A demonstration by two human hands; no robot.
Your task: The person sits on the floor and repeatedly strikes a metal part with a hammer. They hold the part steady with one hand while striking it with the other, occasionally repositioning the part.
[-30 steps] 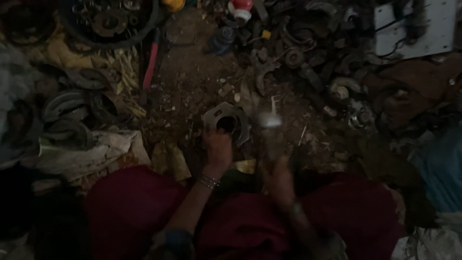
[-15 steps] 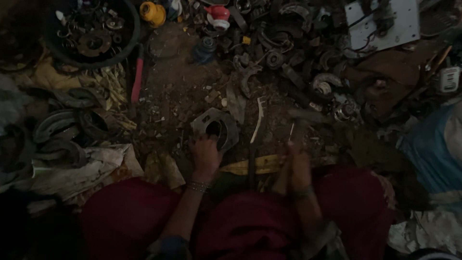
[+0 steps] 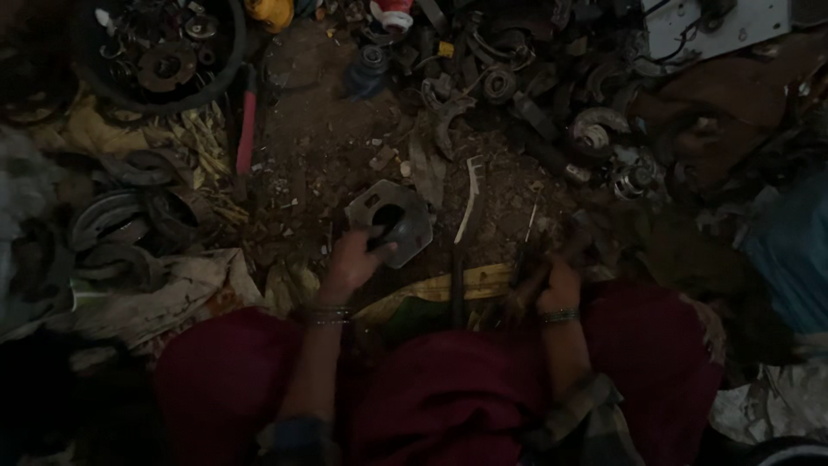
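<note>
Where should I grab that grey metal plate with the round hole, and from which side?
Take the grey metal plate by its near, lower-left edge, coming from the person's side, probably. It lies flat on the dirt with that edge free, and the left hand already touches it there. Scrap crowds its far side.

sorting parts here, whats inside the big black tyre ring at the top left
Inside the black tyre ring lie dark metal parts: a round flanged disc and smaller rings and bits. The ground beneath them is covered, and the dim light hides finer detail.
</note>
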